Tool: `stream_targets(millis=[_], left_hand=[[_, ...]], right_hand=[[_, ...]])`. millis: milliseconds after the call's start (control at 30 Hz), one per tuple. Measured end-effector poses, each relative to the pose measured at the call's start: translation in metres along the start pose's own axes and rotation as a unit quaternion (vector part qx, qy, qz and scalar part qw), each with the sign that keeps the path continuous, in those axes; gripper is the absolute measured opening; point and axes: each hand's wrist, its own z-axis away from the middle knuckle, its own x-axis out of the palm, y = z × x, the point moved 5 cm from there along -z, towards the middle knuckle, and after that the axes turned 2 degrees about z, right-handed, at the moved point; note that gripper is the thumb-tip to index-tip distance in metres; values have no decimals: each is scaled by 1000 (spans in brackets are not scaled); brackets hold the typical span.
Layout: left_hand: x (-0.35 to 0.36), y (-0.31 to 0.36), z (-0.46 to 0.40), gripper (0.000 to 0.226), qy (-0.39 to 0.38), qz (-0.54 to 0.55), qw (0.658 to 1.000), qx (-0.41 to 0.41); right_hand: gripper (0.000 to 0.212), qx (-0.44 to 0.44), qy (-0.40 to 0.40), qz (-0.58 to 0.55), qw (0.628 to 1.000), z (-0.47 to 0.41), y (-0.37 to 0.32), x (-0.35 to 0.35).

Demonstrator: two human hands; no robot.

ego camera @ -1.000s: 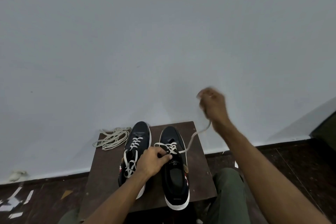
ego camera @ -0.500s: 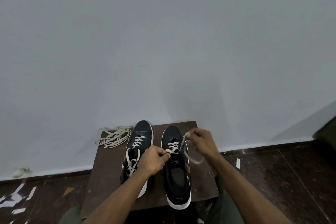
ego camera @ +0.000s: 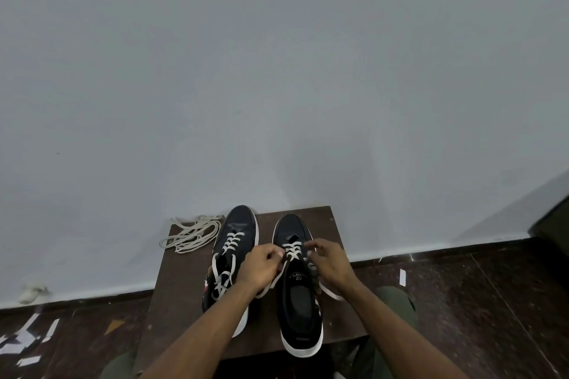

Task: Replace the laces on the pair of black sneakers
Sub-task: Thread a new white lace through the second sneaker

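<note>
Two black sneakers with white soles stand side by side on a small dark wooden table [ego camera: 335,311], toes toward the wall. The left sneaker [ego camera: 237,231] carries a white lace with loose ends hanging near its opening. On the right sneaker [ego camera: 300,308], a white lace [ego camera: 292,251] crosses the upper eyelets. My left hand [ego camera: 261,266] pinches one end of that lace at the shoe's left side, and the end trails down below my wrist. My right hand [ego camera: 328,261] pinches the lace at the shoe's right eyelets, fingers curled.
A heap of loose off-white laces [ego camera: 192,234] lies on the table's far left corner. A pale wall rises just behind the table. White paper scraps [ego camera: 21,341] litter the dark floor at left. My knees in green trousers [ego camera: 395,308] flank the table's near edge.
My right hand has come down from a high pull to the right, bringing the lace end back to the right sneaker's eyelets. My left hand has stayed on the same shoe.
</note>
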Motion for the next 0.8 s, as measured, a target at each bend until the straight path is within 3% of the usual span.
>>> stream_targets(millis=[133, 333, 400, 467, 600, 700, 800], left_hand=[[5, 7, 1, 15, 14, -51, 999, 1], [7, 12, -1, 17, 38, -89, 995, 16], [11, 11, -3, 23, 29, -17, 999, -13], [14, 11, -3, 27, 6, 100, 994, -42], [11, 14, 1, 28, -50, 177, 979, -86], [14, 14, 0, 25, -42, 209, 972, -102], [12, 13, 1, 13, -1, 174, 982, -76]], right_hand=[[23, -3, -13, 91, 996, -4, -3, 12], [8, -36, 8, 179, 983, -6, -9, 11], [15, -26, -13, 114, 993, -8, -8, 14], [20, 7, -48, -41, 998, -7, -5, 17], [17, 49, -104, -221, 968, -1, -1, 14], [17, 62, -99, -220, 969, -2, -1, 13], [14, 25, -37, -91, 995, -2, -1, 13]])
